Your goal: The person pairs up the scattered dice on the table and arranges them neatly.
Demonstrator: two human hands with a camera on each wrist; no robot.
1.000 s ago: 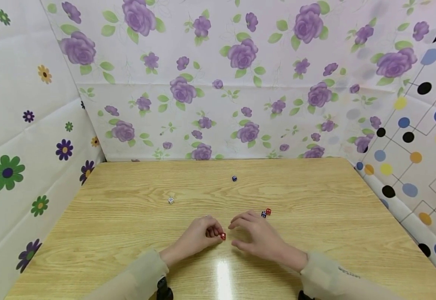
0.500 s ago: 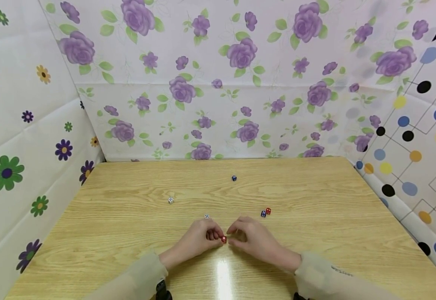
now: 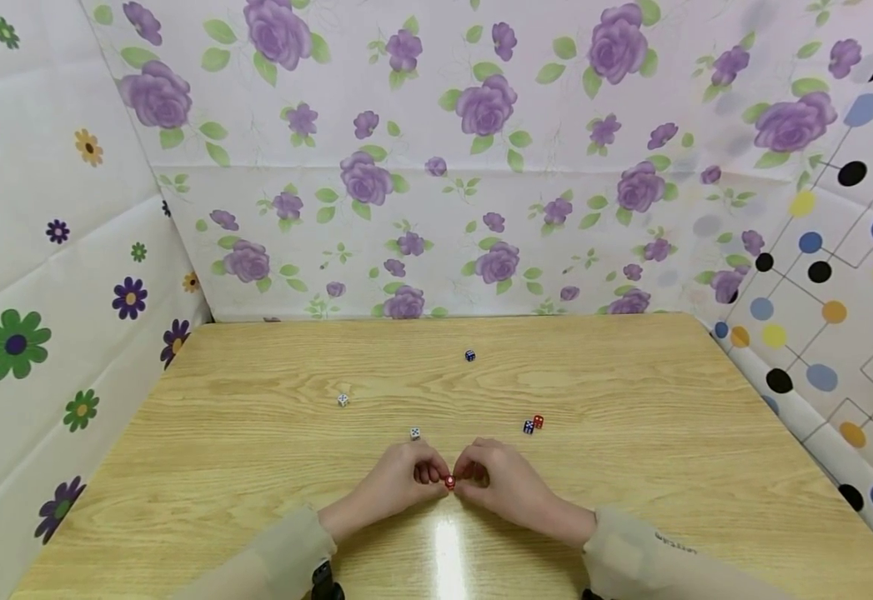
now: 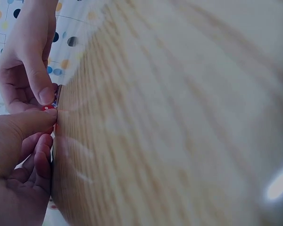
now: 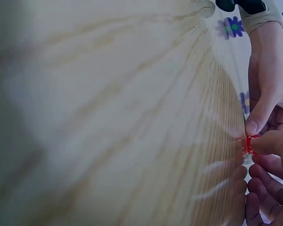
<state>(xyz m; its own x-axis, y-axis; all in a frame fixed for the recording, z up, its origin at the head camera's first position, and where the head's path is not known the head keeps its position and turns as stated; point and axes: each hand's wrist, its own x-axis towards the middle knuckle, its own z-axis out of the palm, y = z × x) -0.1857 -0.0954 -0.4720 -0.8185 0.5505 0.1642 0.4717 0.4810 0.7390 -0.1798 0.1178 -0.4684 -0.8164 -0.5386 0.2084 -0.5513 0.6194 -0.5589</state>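
Observation:
A small red die [image 3: 449, 482] with white pips stands near the front of the table, between both hands. My left hand [image 3: 398, 477] pinches it between thumb and index finger from the left. From the right, my right hand [image 3: 507, 479] has thumb and index finger on it too. In the left wrist view the red die [image 4: 48, 108] shows between the two thumbs. The right wrist view has the die [image 5: 249, 144] close over the tabletop, partly covered by the right thumb. Just beyond the left hand lies a white die [image 3: 416, 433].
Another white die [image 3: 343, 400] lies farther left on the wooden table [image 3: 256, 467]. A dark blue die [image 3: 529, 427] and a second red die [image 3: 539, 422] sit side by side at the right. Farther back is another dark blue die [image 3: 469, 356]. Patterned cloths [image 3: 436, 208] surround the table.
My right hand has moved left and slightly toward me, closing its thumb and index finger at the red die. The left hand has brought the die slightly nearer to me.

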